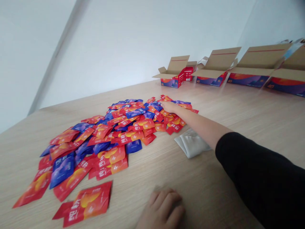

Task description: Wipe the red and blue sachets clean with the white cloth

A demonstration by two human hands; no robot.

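Pale wooden tabletop [214,178] ran to a white wall [124,41], with open cardboard boxes [258,65] lined along its far right edge. Most red and blue packets [102,140] still lay in one wide heap mid-table; the box insides were hard to see. The right hand [168,107] lay across the heap's far side, fingers together, any pinch hidden. The left hand [162,208] rested empty and loosely curled on the near table. A grey cloth pouch [191,143] lay just right of the heap.

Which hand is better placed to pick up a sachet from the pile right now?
Probably the right hand: it is stretched out and touching the red and blue sachets at the pile's far edge. The left hand rests on the wooden table, apart from the pile.
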